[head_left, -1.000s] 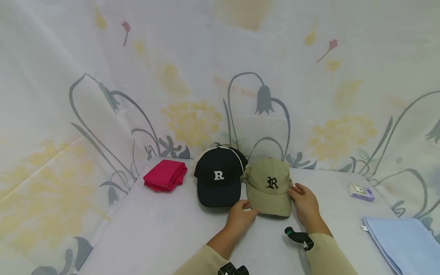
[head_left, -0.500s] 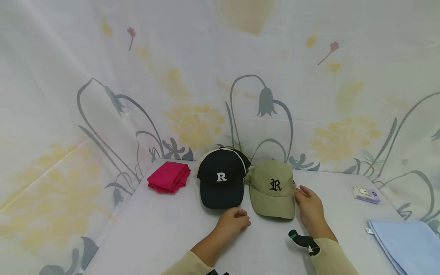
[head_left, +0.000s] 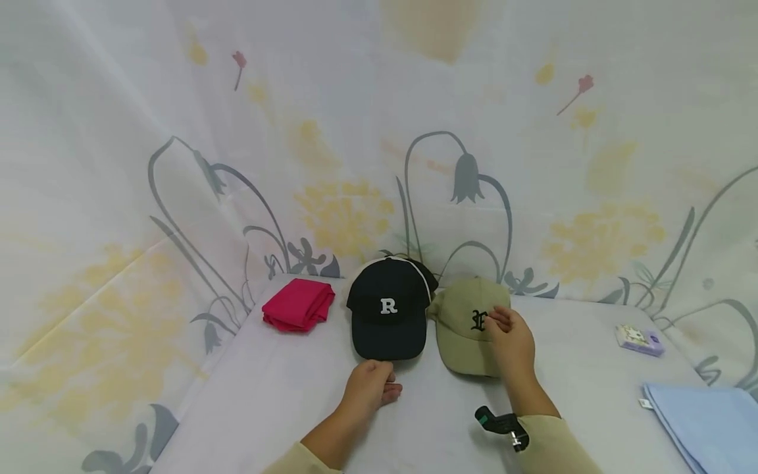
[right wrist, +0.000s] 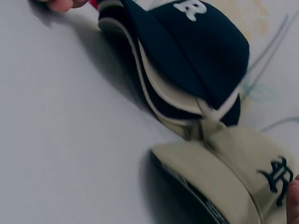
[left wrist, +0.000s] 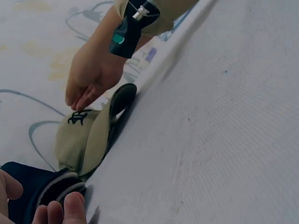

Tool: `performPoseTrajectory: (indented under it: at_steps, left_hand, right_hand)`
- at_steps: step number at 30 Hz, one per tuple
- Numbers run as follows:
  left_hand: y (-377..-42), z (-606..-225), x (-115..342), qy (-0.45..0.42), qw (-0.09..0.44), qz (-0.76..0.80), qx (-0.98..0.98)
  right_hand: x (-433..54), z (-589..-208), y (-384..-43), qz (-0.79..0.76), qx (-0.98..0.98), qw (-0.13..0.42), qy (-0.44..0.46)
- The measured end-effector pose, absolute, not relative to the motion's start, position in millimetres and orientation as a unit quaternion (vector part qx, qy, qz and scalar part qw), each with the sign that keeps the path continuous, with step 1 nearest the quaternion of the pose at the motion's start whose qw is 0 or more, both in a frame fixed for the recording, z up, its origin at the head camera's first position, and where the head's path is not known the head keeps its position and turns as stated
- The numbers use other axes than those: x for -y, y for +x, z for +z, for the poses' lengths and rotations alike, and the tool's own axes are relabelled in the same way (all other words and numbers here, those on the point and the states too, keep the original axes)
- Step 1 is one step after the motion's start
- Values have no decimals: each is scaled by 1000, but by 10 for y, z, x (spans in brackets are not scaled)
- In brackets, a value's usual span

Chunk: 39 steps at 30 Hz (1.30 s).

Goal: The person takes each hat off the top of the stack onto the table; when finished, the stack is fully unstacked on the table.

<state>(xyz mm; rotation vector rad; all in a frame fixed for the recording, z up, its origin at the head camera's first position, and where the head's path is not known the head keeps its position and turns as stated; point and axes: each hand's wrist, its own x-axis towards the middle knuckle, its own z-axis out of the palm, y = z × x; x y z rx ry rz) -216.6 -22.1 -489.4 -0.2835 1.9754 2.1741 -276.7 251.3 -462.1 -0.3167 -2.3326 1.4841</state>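
A black cap (head_left: 388, 309) with a white letter R sits at the back of the table, a khaki cap (head_left: 462, 355) with a black letter close on its right. Layered dark and pale edges show under the black cap's brim (right wrist: 154, 79). My left hand (head_left: 368, 388) is just in front of that brim, its fingers loosely bent and holding nothing; whether it touches the brim I cannot tell. Over the right side of the khaki cap is my right hand (head_left: 514, 345), fingertips by the letter, partly covering it. In the left wrist view the right hand (left wrist: 96, 74) reaches down to the crown.
A folded red cloth (head_left: 298, 305) lies left of the caps. Toward the right are a small purple-and-white packet (head_left: 639, 340) and a folded light blue cloth (head_left: 705, 421). A printed curtain (head_left: 355, 131) hangs behind the white table (head_left: 260, 408).
My left hand has left the khaki cap's brim and moved left to the black cap's front. My right hand has gone from the khaki cap's right side to over its front.
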Motion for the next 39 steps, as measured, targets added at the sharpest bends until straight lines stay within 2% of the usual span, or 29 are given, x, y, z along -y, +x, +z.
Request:
performPoseTrajectory:
  at_steps: [5,12,18,24,33,39]
  left_hand:
    - [-2189,-4876,361,-125,69,712,-688]
    - [-2312,-4815,555,-157,30,699,-697]
    - [-2400,-4820,620,-155,32,731,-664]
    - [-2451,-4890,653,-120,25,749,-652]
    - [-2520,-4971,705,-93,28,755,-649]
    - [-2530,-5007,694,-91,22,748,-657]
  right_hand:
    - [-2290,-4571,-2797,525,832,163,-79]
    - [-1989,-4573,-2977,545,831,104,-43]
    - [-1771,-4601,-3132,548,832,76,-35]
    - [-1638,-4651,-3255,556,827,76,-40]
    - [-1513,-4718,-3265,640,765,44,-60]
    - [-1496,-4751,-3248,632,771,41,-65]
